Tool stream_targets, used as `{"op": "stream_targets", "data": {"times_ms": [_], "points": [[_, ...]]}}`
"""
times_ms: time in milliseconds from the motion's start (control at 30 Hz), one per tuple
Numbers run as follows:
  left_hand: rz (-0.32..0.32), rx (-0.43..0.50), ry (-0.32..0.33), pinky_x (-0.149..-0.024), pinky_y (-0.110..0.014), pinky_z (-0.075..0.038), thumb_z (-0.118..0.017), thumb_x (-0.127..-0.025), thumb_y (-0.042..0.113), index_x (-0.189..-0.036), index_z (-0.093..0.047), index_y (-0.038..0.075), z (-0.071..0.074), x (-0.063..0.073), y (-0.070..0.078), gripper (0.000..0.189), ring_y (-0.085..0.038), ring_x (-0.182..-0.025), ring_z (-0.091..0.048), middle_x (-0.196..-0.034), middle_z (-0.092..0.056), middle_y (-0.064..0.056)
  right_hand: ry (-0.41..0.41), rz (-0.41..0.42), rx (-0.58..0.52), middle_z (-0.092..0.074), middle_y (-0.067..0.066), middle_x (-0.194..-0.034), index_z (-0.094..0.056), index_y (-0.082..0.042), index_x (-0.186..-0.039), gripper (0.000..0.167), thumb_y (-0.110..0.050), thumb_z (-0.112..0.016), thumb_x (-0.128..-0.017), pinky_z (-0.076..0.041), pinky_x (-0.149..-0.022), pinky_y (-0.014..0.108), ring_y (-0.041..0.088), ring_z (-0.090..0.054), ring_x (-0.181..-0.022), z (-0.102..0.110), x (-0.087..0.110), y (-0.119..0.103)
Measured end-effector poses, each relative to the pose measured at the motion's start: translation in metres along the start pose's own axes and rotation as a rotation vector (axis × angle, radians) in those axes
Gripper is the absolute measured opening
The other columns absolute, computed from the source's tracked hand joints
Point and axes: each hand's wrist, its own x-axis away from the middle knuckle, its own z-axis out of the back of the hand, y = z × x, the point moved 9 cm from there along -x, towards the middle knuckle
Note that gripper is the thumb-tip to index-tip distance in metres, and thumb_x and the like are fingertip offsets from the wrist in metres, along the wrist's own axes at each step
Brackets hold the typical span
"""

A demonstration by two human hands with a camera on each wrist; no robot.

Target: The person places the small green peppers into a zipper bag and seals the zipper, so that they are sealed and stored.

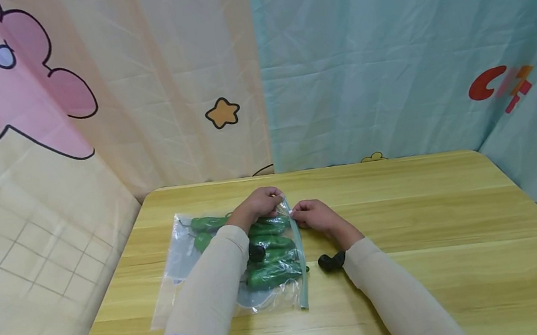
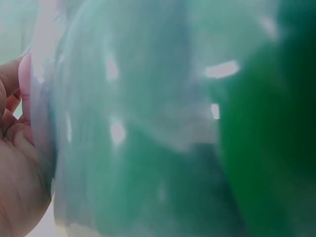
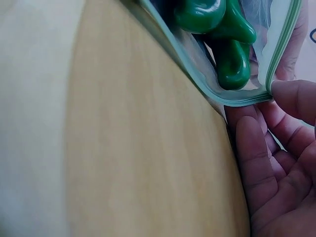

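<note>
A clear zip bag lies on its side with several green peppers inside. Its green zip strip runs along the right edge. At the strip's far end my left hand pinches the bag; in the left wrist view the bag's film covers most of the picture, beside that hand. From the right, my right hand pinches the strip near the same end, thumb above and fingers below. The bag's mouth stands parted in the right wrist view, with peppers showing just inside.
The wooden table reaches out to the right of the bag. Printed curtains hang behind the table and on both sides. A small black device sits at each wrist.
</note>
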Motion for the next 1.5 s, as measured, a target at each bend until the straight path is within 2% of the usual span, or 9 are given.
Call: {"op": "stream_targets", "data": {"times_ms": [300,1033,1400,1500], "points": [[0.006,0.031,-0.015,-0.062,-0.020,-0.052,-0.052,-0.104,0.017,-0.109,-0.064,0.005,0.002,-0.001,-0.001,0.018,-0.011,-0.069,-0.056,-0.093,-0.057,-0.006,0.016,0.008,-0.033,-0.057,0.002,-0.085,-0.065,0.002,-0.097,0.017,-0.013,-0.058,-0.099,-0.048,-0.068,0.023,0.014,-0.052,-0.076,-0.001,0.001,0.001],[0.019,0.087,-0.027,-0.062,-0.020,-0.052,-0.050,-0.105,0.017,-0.105,-0.063,0.005,0.002,-0.003,-0.001,0.018,-0.012,-0.070,-0.056,-0.092,-0.056,-0.006,0.024,-0.009,0.007,-0.056,0.003,-0.082,-0.065,-0.002,-0.094,0.015,-0.015,-0.060,-0.098,-0.048,-0.069,0.024,0.016,-0.052,-0.075,0.000,0.004,0.005],[0.006,0.000,-0.038,-0.064,-0.020,-0.053,-0.051,-0.105,0.020,-0.112,-0.067,0.005,0.002,0.001,-0.002,0.023,-0.010,-0.068,-0.057,-0.094,-0.059,-0.006,0.011,0.000,0.006,-0.057,0.003,-0.086,-0.065,-0.001,-0.093,0.016,-0.014,-0.058,-0.099,-0.049,-0.070,0.024,0.015,-0.053,-0.077,-0.003,0.005,0.004],[0.003,-0.006,-0.040,-0.065,-0.020,-0.053,-0.052,-0.104,0.020,-0.114,-0.068,0.005,0.002,0.002,-0.001,0.024,-0.010,-0.069,-0.057,-0.099,-0.060,-0.007,-0.008,0.012,0.014,-0.057,0.005,-0.086,-0.064,0.003,-0.095,0.017,-0.011,-0.057,-0.099,-0.050,-0.072,0.027,0.017,-0.053,-0.078,-0.004,0.017,-0.012]]}}
